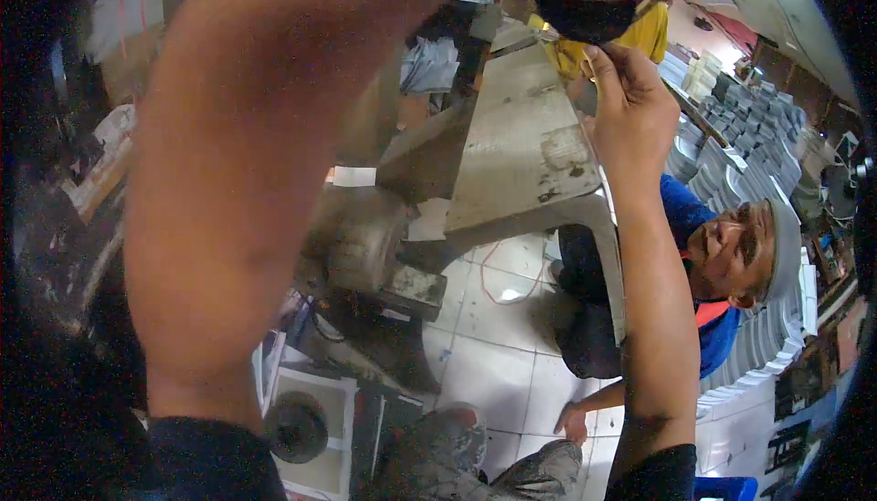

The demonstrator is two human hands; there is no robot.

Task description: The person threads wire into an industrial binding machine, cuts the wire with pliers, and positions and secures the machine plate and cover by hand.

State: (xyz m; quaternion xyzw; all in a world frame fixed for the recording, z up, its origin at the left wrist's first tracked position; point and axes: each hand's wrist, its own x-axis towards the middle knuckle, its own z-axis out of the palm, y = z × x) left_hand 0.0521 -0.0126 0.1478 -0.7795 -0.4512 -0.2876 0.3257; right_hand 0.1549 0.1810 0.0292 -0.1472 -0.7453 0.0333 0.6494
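At the top centre of the frame we see a dark rounded thing, black and matte, with yellow cloth just behind it; it sits right at the frame's upper edge and its shape is cut off there. Our right hand is raised beneath it in the upper right, fingers pinched narrow at its lower edge, touching it. Our left forearm sweeps up across the left half of the frame, blurred and very near; the left hand itself runs out of the frame's top, so we cannot tell its state. Below, in the centre, lies a worn grey surface. At the lower right a person in a blue top crouches on the white tiled floor, beside stacked grey sheets.
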